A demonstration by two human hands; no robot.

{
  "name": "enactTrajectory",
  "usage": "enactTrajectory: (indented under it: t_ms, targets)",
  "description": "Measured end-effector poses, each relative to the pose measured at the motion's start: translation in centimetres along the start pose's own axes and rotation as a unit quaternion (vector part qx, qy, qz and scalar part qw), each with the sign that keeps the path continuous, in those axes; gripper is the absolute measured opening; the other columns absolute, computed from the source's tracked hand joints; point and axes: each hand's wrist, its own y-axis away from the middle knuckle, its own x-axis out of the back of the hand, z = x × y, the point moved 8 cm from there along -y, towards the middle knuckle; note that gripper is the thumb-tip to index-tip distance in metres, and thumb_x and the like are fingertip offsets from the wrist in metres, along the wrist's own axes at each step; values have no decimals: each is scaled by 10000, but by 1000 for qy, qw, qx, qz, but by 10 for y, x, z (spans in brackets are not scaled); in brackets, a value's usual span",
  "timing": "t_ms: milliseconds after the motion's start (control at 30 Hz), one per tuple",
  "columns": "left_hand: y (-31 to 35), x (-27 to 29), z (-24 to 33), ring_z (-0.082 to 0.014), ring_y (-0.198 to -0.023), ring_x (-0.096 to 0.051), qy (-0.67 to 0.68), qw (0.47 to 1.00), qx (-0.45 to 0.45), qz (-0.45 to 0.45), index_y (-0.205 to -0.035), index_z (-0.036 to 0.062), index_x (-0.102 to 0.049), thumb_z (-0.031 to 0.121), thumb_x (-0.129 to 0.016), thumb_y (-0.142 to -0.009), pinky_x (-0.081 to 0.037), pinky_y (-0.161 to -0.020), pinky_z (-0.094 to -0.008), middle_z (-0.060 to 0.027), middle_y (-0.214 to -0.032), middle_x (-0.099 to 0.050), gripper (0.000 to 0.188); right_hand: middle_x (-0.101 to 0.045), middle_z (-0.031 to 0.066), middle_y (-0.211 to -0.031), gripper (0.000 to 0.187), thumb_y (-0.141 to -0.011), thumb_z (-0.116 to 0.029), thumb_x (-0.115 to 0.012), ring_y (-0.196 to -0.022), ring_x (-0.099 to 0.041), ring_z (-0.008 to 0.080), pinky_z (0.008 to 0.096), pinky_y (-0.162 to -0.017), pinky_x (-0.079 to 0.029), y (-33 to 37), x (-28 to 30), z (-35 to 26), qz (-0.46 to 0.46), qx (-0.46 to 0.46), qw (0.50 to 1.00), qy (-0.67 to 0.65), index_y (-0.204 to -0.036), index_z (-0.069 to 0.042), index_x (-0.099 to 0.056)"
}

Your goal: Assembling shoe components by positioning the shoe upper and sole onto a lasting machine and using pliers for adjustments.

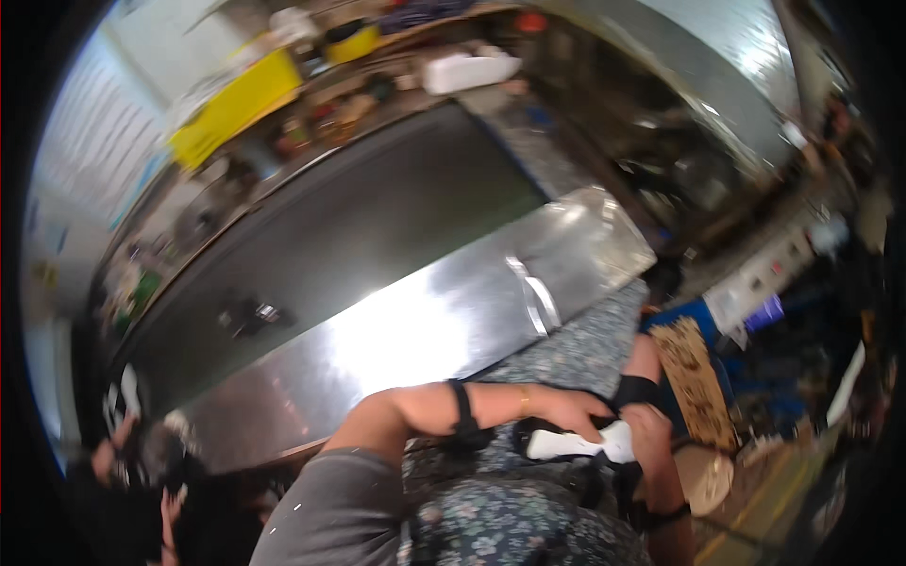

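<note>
My left hand [572,411] reaches across the front of my floral apron, its curled fingers against a small white object [566,444]. Blur hides what kind of object it is. Beside it my right hand [649,430] is closed at the right end of the white piece [617,441], and what its fingers grip is hidden. Dark straps and black material lie around both hands. A black band [639,390] crosses bare skin just beyond my right hand; whose limb it is I cannot tell. Both of my forearms wear black straps.
A long shiny metal strip [491,321] edges a wide dark flat surface [377,217]. Small dark items [253,317] lie on its left. A cluttered shelf with a yellow box [236,106] stands behind. Another person [156,462] is at lower left. Brown cardboard [696,382] stands at right.
</note>
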Motion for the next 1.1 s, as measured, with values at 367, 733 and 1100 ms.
enactTrajectory:
  t_ms: [367, 733, 1100]
  targets:
    - [16, 11, 19, -186, -1199, -527, -75, 992, 3, 103, -1343, 3, -512, 155, -709, -877, -392, -1044, -318, -122, -1310, -577, 529, -632, 239, -1121, 599, -813, -521, -664, -1055, -584, 379, 453, -933, -465, -225, -178, -32, -241, 10, 963, 124, -988, 51, -691]
    - [5, 12, -9, -149, -1051, -521, 67, 996, 65, -4, -1341, 26, -498, 71, -592, -936, -418, -926, -278, -48, -1170, -569, 419, -566, 106, -582, 291, -860, -178, -556, -483, -562, 210, 363, -483, -529, -146, -58, -43, -234, -51, 852, -465, -665, 37, -577]
    - [-69, -46, 14, -156, -959, -555, -57, 952, 144, -265, -1279, -28, -525, 133, -627, -918, -456, -806, -292, -68, -1080, -611, 408, -598, 24, -920, 268, -985, -258, -567, -859, -556, 101, 278, -759, -472, 201, -1, -56, 250, -214, 734, -595, -1072, -6, -588]
